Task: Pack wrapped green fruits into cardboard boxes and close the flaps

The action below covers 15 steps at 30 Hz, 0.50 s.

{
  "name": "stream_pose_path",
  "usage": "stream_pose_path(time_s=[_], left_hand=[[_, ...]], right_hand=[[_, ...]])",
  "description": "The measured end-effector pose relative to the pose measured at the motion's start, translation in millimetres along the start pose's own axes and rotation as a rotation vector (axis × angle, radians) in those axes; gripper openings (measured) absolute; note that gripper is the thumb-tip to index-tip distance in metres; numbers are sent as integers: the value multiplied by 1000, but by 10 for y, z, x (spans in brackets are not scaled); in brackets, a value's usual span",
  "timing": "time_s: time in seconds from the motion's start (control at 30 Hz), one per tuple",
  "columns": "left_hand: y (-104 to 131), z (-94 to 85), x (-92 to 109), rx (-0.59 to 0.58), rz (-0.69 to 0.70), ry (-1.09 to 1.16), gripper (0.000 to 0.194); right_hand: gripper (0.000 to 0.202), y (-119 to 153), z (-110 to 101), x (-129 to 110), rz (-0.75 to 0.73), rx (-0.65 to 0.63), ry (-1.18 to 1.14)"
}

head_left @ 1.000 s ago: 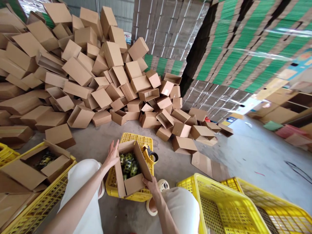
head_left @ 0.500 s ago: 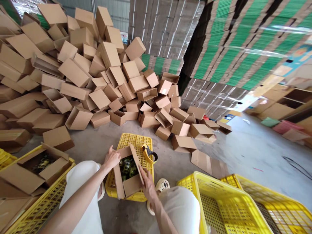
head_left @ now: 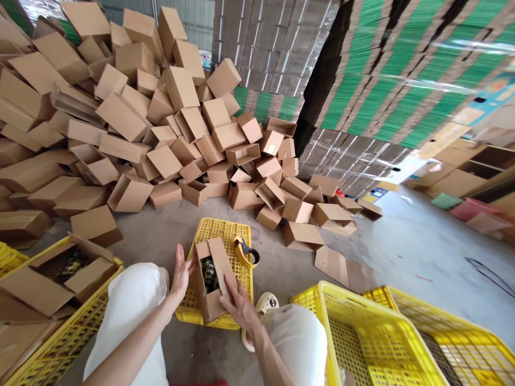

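Observation:
A partly closed cardboard box (head_left: 224, 264) rests on an upturned yellow crate (head_left: 209, 229) between my knees. Dark green and yellow patterned items (head_left: 209, 274) show through the gap in its top; their kind I cannot make out. My right hand (head_left: 240, 304) lies with spread fingers on the folded right flap. At the box's left side, my left hand (head_left: 182, 272) is upright with its fingers stretched out, at or very near the left flap. A yellow and black tape dispenser (head_left: 246, 253) lies on the crate just right of the box.
Another open box (head_left: 36, 292) with similar contents sits in a yellow crate (head_left: 80, 343) on my left. Yellow crates (head_left: 362, 343) stand on my right. A large heap of cardboard boxes (head_left: 169, 134) is ahead, with stacked flat cartons (head_left: 362, 80) behind it.
The right flap has been folded down over the box, and its left flap now stands up. My left hand has opened and shifted slightly off the left edge.

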<state>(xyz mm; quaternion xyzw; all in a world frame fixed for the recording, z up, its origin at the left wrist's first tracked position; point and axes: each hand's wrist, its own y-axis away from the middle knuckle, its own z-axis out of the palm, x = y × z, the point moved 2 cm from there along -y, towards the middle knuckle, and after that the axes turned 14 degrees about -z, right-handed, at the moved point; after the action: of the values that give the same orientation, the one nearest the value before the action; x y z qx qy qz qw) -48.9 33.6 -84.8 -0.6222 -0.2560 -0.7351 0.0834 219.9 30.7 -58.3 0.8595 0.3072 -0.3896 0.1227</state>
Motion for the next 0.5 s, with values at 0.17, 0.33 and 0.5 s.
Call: stream_pose_path(time_s=[0.17, 0.33, 0.5], left_hand=[[81, 137, -145, -147, 106, -350, 65], [112, 237, -314, -9, 93, -530, 74], [290, 292, -337, 23, -62, -508, 96]], right_hand=[[56, -44, 35, 59, -32, 29, -19], [56, -36, 56, 84, -53, 69, -48], [61, -38, 71, 44, -55, 144, -36]])
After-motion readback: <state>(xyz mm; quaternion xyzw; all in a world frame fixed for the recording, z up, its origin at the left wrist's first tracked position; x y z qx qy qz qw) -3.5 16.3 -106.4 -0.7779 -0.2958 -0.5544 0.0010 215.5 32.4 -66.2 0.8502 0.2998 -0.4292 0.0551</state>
